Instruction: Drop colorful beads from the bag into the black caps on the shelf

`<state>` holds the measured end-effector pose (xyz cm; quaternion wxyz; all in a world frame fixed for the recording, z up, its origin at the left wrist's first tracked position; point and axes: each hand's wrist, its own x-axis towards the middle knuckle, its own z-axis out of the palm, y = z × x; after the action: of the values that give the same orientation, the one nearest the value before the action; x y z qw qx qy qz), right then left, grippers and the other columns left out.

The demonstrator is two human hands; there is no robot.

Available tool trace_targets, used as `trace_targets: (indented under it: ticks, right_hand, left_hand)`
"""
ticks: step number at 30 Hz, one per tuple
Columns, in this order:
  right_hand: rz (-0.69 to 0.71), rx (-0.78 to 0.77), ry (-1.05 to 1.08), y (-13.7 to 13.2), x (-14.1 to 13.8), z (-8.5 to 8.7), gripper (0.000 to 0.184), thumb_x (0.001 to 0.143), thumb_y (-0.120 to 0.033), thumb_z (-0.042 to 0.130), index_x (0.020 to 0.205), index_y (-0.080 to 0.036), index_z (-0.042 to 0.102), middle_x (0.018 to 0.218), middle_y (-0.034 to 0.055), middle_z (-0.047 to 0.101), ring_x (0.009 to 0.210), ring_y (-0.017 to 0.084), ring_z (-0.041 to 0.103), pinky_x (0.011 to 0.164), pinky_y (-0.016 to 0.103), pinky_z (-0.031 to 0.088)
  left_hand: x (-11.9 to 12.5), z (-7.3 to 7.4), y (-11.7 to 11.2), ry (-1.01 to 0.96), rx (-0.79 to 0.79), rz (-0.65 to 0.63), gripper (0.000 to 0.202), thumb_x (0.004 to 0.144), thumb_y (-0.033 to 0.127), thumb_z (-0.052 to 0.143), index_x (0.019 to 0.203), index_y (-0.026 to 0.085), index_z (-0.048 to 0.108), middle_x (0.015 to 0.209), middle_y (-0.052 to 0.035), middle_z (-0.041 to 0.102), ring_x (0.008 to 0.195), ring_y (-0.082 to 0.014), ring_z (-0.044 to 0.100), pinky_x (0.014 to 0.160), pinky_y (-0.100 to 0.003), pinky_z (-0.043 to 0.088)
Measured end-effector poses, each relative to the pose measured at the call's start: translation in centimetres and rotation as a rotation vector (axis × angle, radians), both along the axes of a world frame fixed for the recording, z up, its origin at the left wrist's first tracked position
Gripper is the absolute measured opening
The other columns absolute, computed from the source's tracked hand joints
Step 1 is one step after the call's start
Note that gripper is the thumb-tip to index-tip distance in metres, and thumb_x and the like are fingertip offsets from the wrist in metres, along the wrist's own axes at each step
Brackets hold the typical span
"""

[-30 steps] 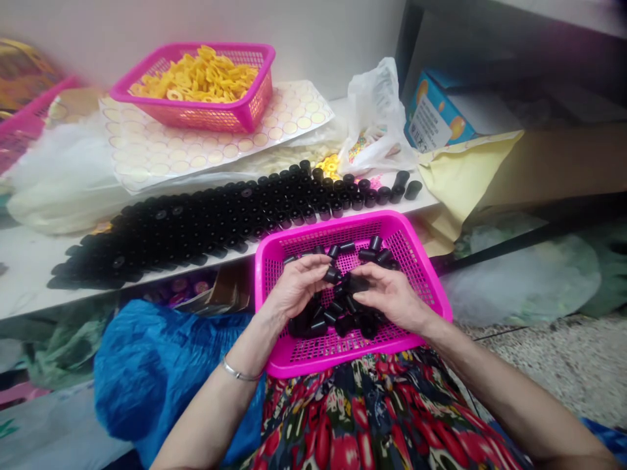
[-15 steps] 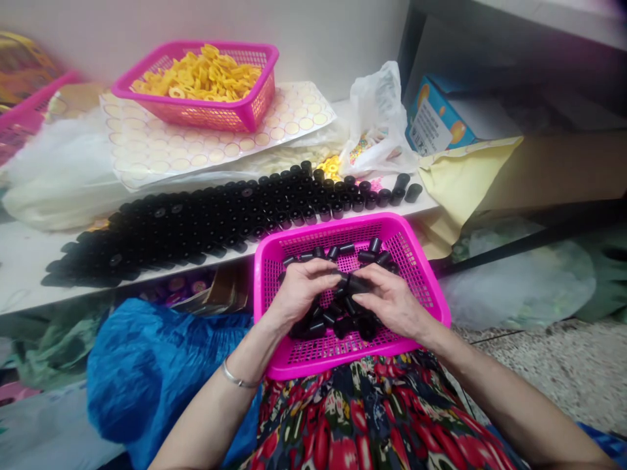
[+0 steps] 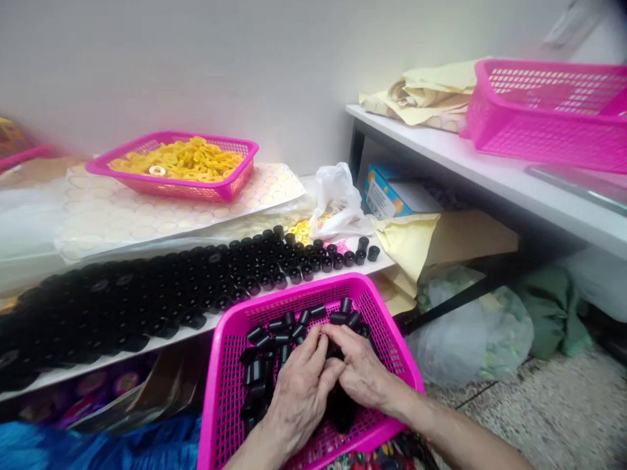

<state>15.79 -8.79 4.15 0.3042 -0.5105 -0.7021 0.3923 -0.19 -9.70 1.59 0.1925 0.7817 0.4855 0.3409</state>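
Observation:
Both of my hands are together over a pink plastic basket (image 3: 313, 288) on my lap. Small black plastic cylinders (image 3: 257, 373) lie loose inside it, around and beneath my fingers. My left hand (image 3: 301, 385) is closed, its fingertips meeting those of my right hand (image 3: 360, 365), which is curled too. Anything between the fingers is hidden by the backs of the hands. Just beyond the basket, many black cylinders (image 3: 181, 281) stand upright in tight rows along a white shelf.
Behind the rows, a second pink basket (image 3: 228, 190) of yellow ring pieces (image 3: 191, 158) sits on a printed sheet (image 3: 274, 189). A white plastic bag (image 3: 337, 192) and a blue box (image 3: 385, 196) are farther right. A white table (image 3: 426, 136) holds another pink basket (image 3: 539, 134).
My view has swung up and to the right, bringing the right-hand table into sight. The black cylinders seen between my fingers earlier are now hidden, and my hands have come closer together.

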Motion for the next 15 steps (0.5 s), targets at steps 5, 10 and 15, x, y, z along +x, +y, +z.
trace_targets:
  ticks: [5, 10, 15]
  right_hand:
    - [-0.287, 0.131, 0.158, 6.8, 4.1, 1.9, 0.034, 0.078, -0.025, 0.057, 0.111, -0.020, 0.062, 0.106, 0.0067, 0.066, 0.096, 0.020, 0.061, 0.090, 0.035, 0.047]
    - [-0.554, 0.379, -0.067, 17.4, 11.3, 1.1, 0.036, 0.070, -0.019, 0.054, 0.103, -0.016, 0.066, 0.101, 0.0088, 0.068, 0.093, 0.021, 0.061, 0.083, 0.034, 0.048]
    - [-0.342, 0.215, -0.368, 22.0, 14.5, 0.0, 0.032, 0.060, -0.011, 0.056, 0.087, -0.014, 0.072, 0.079, 0.0035, 0.070, 0.082, 0.021, 0.063, 0.077, 0.030, 0.047]
  left_hand:
    - [-1.7, 1.0, 1.7, -0.009, 0.035, 0.094, 0.045, 0.084, 0.040, 0.060, 0.123, 0.018, 0.060, 0.134, -0.0137, 0.054, 0.120, -0.0262, 0.056, 0.099, -0.038, 0.048]
    - [-2.4, 0.7, 2.6, -0.129, -0.080, 0.147, 0.023, 0.080, 0.035, 0.063, 0.090, 0.016, 0.071, 0.107, -0.0112, 0.068, 0.098, -0.0226, 0.067, 0.087, -0.033, 0.055]
    - [-2.0, 1.4, 2.1, -0.152, -0.277, 0.131, 0.017, 0.078, 0.032, 0.063, 0.083, 0.017, 0.070, 0.105, -0.0087, 0.066, 0.097, -0.0202, 0.065, 0.087, -0.031, 0.052]
